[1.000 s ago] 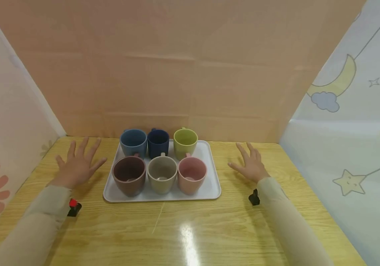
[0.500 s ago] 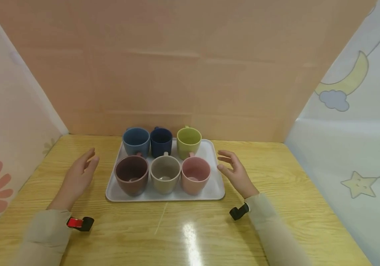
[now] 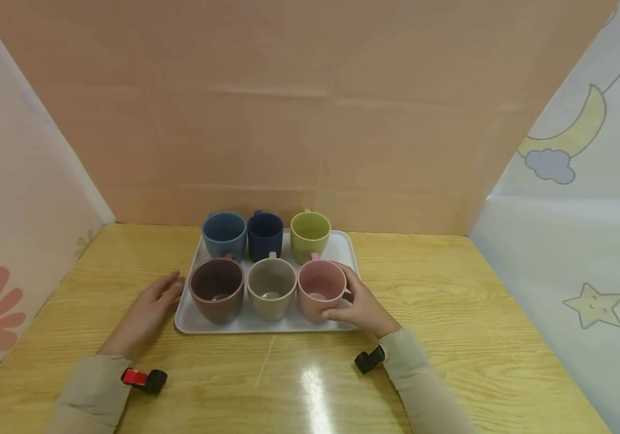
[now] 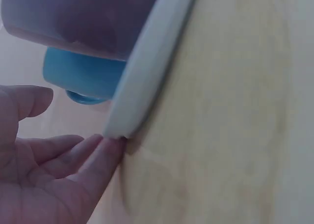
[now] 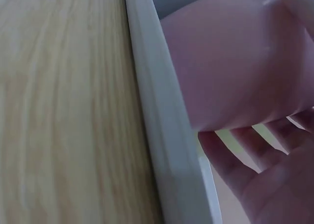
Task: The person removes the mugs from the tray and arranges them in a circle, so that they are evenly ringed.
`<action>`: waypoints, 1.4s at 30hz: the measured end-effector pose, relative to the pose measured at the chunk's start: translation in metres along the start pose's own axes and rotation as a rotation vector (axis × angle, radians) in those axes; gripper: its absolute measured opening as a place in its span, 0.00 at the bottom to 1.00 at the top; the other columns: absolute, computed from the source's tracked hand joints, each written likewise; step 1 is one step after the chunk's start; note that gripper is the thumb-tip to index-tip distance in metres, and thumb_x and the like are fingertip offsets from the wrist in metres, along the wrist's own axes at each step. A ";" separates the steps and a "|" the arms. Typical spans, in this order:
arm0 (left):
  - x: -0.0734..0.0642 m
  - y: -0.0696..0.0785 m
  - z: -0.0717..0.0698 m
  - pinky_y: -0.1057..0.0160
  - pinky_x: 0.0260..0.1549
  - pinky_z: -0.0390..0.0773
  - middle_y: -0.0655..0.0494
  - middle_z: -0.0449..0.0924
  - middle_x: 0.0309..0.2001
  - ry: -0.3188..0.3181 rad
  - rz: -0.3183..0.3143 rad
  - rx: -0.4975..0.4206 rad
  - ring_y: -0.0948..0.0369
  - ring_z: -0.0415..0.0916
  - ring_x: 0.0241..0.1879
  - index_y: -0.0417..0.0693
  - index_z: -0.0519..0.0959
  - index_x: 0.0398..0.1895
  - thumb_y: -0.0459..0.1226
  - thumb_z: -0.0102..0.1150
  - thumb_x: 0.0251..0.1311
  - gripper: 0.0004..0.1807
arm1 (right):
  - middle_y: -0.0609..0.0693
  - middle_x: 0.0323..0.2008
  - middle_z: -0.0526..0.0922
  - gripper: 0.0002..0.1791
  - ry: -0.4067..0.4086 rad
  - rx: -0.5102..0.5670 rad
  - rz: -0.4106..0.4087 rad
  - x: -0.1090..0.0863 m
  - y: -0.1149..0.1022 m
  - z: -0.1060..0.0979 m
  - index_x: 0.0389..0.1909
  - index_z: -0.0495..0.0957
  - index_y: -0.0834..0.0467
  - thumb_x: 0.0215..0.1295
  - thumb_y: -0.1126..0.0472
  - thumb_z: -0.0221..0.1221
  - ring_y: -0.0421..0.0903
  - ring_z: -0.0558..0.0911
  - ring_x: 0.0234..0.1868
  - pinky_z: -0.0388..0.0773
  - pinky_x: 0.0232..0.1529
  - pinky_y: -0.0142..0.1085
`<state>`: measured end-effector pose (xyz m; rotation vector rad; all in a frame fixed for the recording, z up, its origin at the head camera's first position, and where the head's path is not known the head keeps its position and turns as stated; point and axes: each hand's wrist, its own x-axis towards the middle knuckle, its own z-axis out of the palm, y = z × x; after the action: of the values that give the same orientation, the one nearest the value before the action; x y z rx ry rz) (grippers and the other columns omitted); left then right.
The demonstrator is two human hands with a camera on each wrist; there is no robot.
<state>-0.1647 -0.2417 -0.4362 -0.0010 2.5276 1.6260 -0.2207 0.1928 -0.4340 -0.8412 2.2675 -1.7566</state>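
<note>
A white tray [image 3: 345, 242] bears several mugs in two rows. At its front right corner is a pink mug [image 3: 318, 307], and my right hand [image 3: 361, 307] wraps round its right side, thumb in front and fingers behind. In the right wrist view the fingers [image 5: 262, 150] lie along the mug's wall, close inside the tray rim [image 5: 167, 116]. My left hand [image 3: 152, 304] is at the tray's left edge. Its fingertips [image 4: 110, 145] meet the rim there, while the thumb [image 4: 37, 100] stands apart. Nearest to it is a brown mug [image 3: 218, 307].
A beige mug [image 3: 271, 304] stands front middle. Behind are a light blue mug [image 3: 225, 244], a dark blue mug [image 3: 265, 241] and a green mug [image 3: 310, 244]. The wooden table [image 3: 223, 386] has a paper-like backdrop [image 3: 288, 120] behind and patterned panels on both sides.
Both hands, spread wide a second ago on either side, have come inward. The right hand has reached the pink mug and taken hold of it; the left has reached the tray's edge.
</note>
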 end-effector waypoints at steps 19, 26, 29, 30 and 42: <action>-0.001 -0.025 -0.008 0.83 0.54 0.65 0.33 0.59 0.74 -0.070 0.151 -0.155 0.85 0.64 0.59 0.34 0.51 0.79 0.39 0.55 0.75 0.38 | 0.54 0.64 0.76 0.50 0.109 -0.059 0.004 0.001 0.000 -0.001 0.70 0.69 0.53 0.42 0.65 0.81 0.59 0.76 0.59 0.79 0.54 0.49; 0.000 -0.029 -0.007 0.82 0.55 0.66 0.33 0.59 0.74 -0.081 0.163 -0.143 0.83 0.63 0.60 0.34 0.51 0.79 0.40 0.55 0.75 0.38 | 0.57 0.63 0.75 0.49 0.135 -0.041 0.024 -0.005 -0.001 -0.011 0.69 0.69 0.56 0.43 0.68 0.80 0.54 0.78 0.58 0.80 0.53 0.43; 0.001 -0.030 -0.008 0.82 0.55 0.66 0.34 0.59 0.74 -0.081 0.161 -0.132 0.82 0.63 0.62 0.35 0.51 0.80 0.41 0.56 0.75 0.39 | 0.57 0.62 0.75 0.49 0.163 -0.042 0.006 -0.008 -0.004 -0.018 0.69 0.68 0.58 0.43 0.71 0.79 0.48 0.78 0.57 0.80 0.52 0.39; 0.002 -0.031 -0.008 0.82 0.55 0.66 0.35 0.59 0.75 -0.080 0.161 -0.127 0.81 0.63 0.62 0.36 0.51 0.80 0.41 0.56 0.75 0.39 | 0.56 0.62 0.75 0.50 0.175 -0.044 -0.001 -0.009 -0.005 -0.021 0.69 0.68 0.59 0.42 0.72 0.79 0.46 0.78 0.57 0.80 0.51 0.38; 0.004 -0.039 -0.008 0.82 0.55 0.66 0.36 0.62 0.73 -0.062 0.189 -0.109 0.82 0.65 0.62 0.36 0.53 0.79 0.41 0.57 0.75 0.38 | 0.52 0.63 0.74 0.49 0.320 -0.160 -0.032 -0.018 -0.005 -0.062 0.72 0.66 0.61 0.47 0.75 0.76 0.41 0.76 0.57 0.78 0.51 0.32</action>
<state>-0.1668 -0.2647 -0.4686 0.2808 2.4543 1.7993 -0.2318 0.2539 -0.4145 -0.6640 2.6396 -1.8585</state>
